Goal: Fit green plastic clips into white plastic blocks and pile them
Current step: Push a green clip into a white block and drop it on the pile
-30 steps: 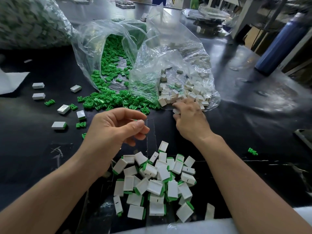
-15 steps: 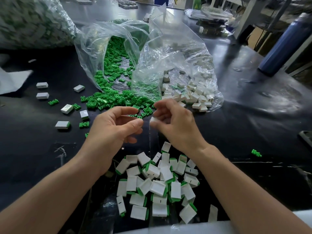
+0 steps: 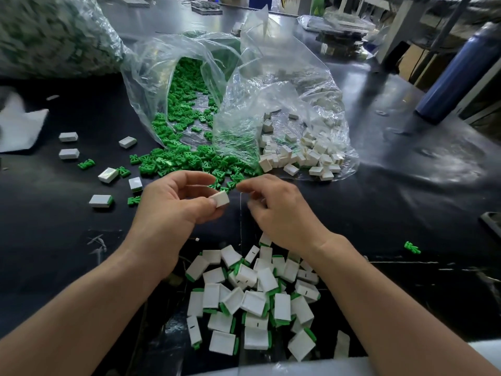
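Note:
My left hand (image 3: 173, 210) pinches one white block (image 3: 220, 198) between thumb and fingers, above the black table. My right hand (image 3: 276, 213) hovers just to its right, fingers curled, fingertips beside the loose green clips (image 3: 189, 161) spilling from a clear bag (image 3: 151, 77). Whether it holds anything is hidden. More white blocks (image 3: 301, 156) lie in a second clear bag (image 3: 284, 85) behind my right hand. A pile of white blocks with green clips fitted (image 3: 257, 297) lies near the table's front edge, between my forearms.
Several loose blocks (image 3: 108, 175) and clips are scattered on the left. A stray green clip (image 3: 412, 246) lies at the right. A blue bottle (image 3: 458, 74) stands at the back right, a large filled bag (image 3: 54, 36) at the back left, a white sheet (image 3: 21, 128) at the left edge.
My right hand drew a white block out of the bag and passed it over. My left hand now pinches that block, and my right hand has let go.

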`<control>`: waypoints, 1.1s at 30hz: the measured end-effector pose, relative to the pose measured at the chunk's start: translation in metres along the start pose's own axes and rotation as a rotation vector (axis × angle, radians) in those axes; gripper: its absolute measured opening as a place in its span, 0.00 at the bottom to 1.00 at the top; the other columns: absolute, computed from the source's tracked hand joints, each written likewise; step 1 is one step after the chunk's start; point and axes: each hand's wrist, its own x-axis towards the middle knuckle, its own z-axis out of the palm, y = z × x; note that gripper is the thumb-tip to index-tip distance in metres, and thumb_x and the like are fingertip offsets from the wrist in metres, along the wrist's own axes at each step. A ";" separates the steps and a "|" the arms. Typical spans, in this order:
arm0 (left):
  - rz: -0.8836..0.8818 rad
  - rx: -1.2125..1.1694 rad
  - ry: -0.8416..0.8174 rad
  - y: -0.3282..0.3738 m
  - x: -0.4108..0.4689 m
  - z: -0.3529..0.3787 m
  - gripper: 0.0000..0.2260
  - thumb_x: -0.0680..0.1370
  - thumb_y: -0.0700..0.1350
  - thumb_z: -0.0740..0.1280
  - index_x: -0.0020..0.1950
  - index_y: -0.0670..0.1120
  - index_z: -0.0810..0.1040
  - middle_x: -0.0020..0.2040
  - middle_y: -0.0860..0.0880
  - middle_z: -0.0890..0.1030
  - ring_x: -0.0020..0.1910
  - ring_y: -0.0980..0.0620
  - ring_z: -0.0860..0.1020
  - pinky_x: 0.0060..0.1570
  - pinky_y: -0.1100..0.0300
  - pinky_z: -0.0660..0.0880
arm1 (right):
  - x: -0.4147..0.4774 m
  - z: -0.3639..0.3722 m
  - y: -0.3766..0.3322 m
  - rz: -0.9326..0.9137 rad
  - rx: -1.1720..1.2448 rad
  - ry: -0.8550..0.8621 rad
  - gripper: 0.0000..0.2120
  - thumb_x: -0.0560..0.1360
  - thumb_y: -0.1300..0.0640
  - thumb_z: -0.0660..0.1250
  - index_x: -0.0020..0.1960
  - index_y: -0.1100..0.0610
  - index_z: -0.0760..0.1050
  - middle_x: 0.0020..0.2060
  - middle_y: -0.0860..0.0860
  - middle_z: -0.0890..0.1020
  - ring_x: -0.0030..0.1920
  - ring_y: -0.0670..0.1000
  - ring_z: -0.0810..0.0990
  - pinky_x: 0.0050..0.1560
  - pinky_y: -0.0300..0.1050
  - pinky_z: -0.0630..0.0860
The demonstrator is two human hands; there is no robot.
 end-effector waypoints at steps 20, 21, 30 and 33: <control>0.004 0.013 -0.052 0.003 -0.003 0.002 0.13 0.66 0.28 0.70 0.34 0.47 0.81 0.37 0.44 0.82 0.41 0.47 0.81 0.36 0.63 0.80 | 0.003 0.006 0.000 -0.072 -0.249 -0.176 0.13 0.77 0.61 0.62 0.61 0.55 0.76 0.57 0.52 0.72 0.59 0.52 0.69 0.53 0.37 0.61; 0.005 0.016 -0.051 0.003 -0.003 0.002 0.12 0.67 0.28 0.70 0.35 0.47 0.81 0.36 0.45 0.82 0.40 0.48 0.80 0.35 0.65 0.79 | 0.004 0.006 0.000 -0.065 -0.242 -0.172 0.12 0.77 0.61 0.62 0.59 0.56 0.76 0.57 0.52 0.72 0.59 0.52 0.69 0.53 0.37 0.61; 0.022 0.034 -0.053 0.003 -0.004 0.003 0.13 0.69 0.28 0.68 0.41 0.46 0.79 0.36 0.46 0.80 0.38 0.50 0.80 0.34 0.65 0.79 | 0.003 -0.001 -0.002 0.056 -0.145 -0.111 0.11 0.73 0.61 0.68 0.55 0.57 0.76 0.50 0.51 0.74 0.52 0.53 0.74 0.56 0.48 0.70; -0.011 0.009 -0.063 0.004 -0.004 0.003 0.15 0.71 0.25 0.65 0.40 0.46 0.80 0.39 0.45 0.79 0.36 0.53 0.83 0.34 0.68 0.77 | 0.002 -0.005 -0.001 0.070 -0.115 -0.068 0.07 0.73 0.61 0.68 0.51 0.57 0.79 0.45 0.49 0.73 0.50 0.52 0.75 0.55 0.46 0.71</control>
